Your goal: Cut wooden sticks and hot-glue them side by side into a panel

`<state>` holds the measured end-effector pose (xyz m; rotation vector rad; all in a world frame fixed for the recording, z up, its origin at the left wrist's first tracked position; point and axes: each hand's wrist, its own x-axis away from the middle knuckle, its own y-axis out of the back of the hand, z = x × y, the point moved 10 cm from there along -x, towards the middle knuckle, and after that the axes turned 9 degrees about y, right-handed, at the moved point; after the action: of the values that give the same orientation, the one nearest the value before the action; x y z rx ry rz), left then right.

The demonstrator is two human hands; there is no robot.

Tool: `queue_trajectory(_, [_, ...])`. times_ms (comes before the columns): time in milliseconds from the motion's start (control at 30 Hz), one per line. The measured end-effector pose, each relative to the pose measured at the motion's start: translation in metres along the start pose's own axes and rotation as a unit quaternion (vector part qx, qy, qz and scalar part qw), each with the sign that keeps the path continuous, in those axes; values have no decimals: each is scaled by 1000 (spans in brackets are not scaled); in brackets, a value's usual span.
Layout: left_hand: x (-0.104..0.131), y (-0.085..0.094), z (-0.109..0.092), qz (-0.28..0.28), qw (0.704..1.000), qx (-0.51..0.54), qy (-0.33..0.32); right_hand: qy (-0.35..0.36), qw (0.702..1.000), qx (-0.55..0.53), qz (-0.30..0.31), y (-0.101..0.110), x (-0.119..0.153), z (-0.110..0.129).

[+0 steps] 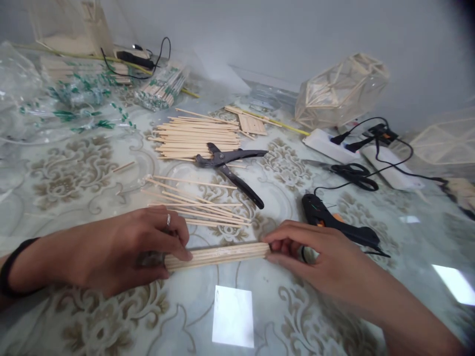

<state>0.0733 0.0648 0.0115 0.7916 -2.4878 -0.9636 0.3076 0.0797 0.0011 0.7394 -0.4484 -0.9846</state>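
A bundle of thin wooden sticks (218,254) lies side by side across the table in front of me. My left hand (148,242), with a ring and a dark wristband, pinches the bundle's left end between thumb and fingers. At the other end, my right hand (304,247) grips the sticks the same way; its fingertips partly hide that end. Just beyond the bundle are several loose wooden sticks (200,200). Black-handled pliers-like cutters (230,168) rest with their jaws over a larger pile of sticks (196,136). Close to my right hand lies a black glue gun (337,225).
Black scissors (352,175) and a white power strip (330,145) with plugged-in cords sit at the right. Behind stands a stick-framed, film-covered shape (341,91). Bagged sticks (163,86) and crumpled plastic wrappers (79,96) lie back left. The patterned tabletop (193,321) reflects light.
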Motion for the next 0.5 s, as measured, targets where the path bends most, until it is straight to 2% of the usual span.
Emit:
queue_trajectory(233, [-1,4,-8,-14,999,-15,-39,-14,1000,9,9,1,4,-2])
queue_trajectory(333, [-1,7,-9,-48,997,-16,-55,-15,1000,6,8,3,6,1])
queue_trajectory(433, [0,0,-15,-63,995,-24,-76,-26,1000,13,6,3,7,0])
queue_trajectory(500, [1,-1,-17,-112,989,-71,-72,-31,999,18,9,3,8,-2])
